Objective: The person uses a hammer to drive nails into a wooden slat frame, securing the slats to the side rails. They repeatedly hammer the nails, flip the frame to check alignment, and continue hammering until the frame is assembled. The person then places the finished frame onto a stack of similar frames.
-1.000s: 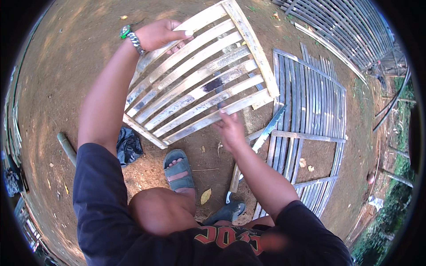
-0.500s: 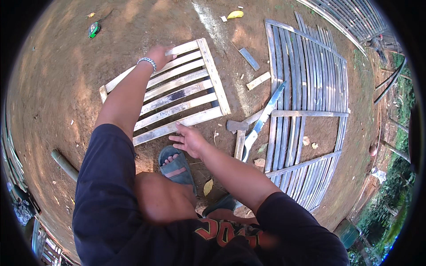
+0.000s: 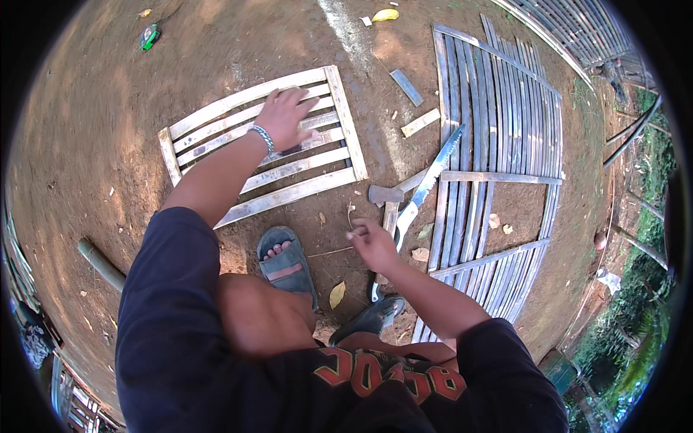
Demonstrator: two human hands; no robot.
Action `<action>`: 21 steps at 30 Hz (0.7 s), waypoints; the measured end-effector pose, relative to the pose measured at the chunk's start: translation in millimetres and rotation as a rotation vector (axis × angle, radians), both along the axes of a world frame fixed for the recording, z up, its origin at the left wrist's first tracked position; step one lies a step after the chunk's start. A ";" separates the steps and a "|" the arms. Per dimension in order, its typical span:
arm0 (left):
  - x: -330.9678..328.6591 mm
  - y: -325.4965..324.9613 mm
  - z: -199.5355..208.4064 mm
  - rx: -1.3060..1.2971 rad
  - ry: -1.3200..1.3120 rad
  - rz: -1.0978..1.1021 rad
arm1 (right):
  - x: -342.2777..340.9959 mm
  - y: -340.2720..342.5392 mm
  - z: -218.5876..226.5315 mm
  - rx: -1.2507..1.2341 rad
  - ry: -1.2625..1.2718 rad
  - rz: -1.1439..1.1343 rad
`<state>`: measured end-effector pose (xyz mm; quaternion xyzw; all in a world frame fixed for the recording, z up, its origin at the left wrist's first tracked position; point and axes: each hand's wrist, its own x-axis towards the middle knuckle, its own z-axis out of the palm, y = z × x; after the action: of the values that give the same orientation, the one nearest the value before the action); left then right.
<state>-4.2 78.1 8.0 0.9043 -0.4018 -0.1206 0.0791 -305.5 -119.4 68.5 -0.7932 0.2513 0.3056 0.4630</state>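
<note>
Brown earth [image 3: 94,166] beneath slatted panel [image 3: 296,169]

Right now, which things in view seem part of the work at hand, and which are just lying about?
Likely part of the work:
pale, slatted wooden panel, under the left hand
wooden-handled, grey-headed hammer, near the right hand
white-handled, silver-bladed saw
green-and-black tape measure

Apparently just lying about:
pointed yellow leaf, lower centre
short, round, greenish pole
</note>
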 end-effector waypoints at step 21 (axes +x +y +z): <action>-34.0 28.8 -22.3 0.132 -0.140 0.069 | -30.5 -5.5 -21.9 -0.535 0.343 -0.171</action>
<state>-38.1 106.9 -14.3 0.9271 -0.3660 -0.0806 -0.0046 -336.0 -124.9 46.6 -0.7998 0.4626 0.3178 0.2130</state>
